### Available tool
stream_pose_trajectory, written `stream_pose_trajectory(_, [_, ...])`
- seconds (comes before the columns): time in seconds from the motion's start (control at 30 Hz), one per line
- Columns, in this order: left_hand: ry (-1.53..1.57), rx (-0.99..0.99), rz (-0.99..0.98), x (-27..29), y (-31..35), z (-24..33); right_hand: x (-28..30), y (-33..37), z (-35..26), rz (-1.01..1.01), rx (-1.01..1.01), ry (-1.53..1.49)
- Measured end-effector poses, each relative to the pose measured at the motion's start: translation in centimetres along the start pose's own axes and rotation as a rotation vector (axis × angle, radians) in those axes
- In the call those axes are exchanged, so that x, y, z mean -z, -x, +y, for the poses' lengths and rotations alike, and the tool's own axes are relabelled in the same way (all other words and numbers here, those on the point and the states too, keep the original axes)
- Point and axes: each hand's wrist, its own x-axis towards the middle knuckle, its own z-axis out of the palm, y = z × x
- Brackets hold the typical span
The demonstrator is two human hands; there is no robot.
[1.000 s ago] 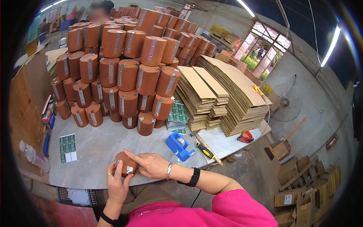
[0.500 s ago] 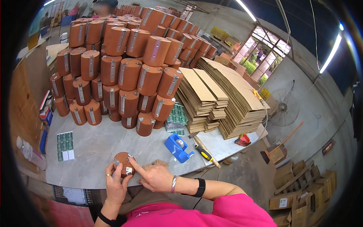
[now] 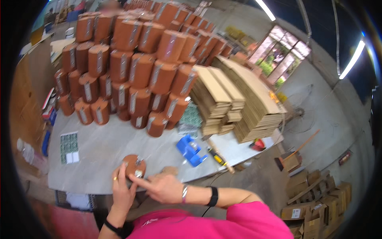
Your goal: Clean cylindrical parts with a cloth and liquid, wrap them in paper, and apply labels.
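While the left hand (image 3: 122,190) grasps one reddish-brown cylinder (image 3: 130,164) by its side, the right hand (image 3: 165,189) points its index finger at the near part of the cylinder's upturned end; whether its curled fingers hold anything, I cannot tell. The held cylinder is just inside the near edge of the grey surface (image 3: 97,159), with the left forearm reaching in over that edge. Open room spreads to its left, as far as the one green-and-white sheet (image 3: 68,146) lying flat, and beyond it up to the pile of cylinders (image 3: 131,67). That pile's cylinders overlap too much to count.

To the right, room narrows: one blue tape dispenser (image 3: 191,150) stands past the right hand, then one screwdriver (image 3: 217,156) and one hammer (image 3: 230,169) lie side by side, the hammer's handle reaching the near edge. One red container (image 3: 258,144) sits close to the right-hand edge. Behind these are two stacks of cardboard, a smaller one (image 3: 217,93) and a longer one (image 3: 254,103), next to green sheets (image 3: 190,117) too blurred to count.
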Motion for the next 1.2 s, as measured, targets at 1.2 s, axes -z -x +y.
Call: stream_pose_trajectory(1.2, [1.833, 1.09, 0.115, 0.8, -6.2, -1.0, -4.3, 4.5, 6.3, 0.364, -0.258, -0.086])
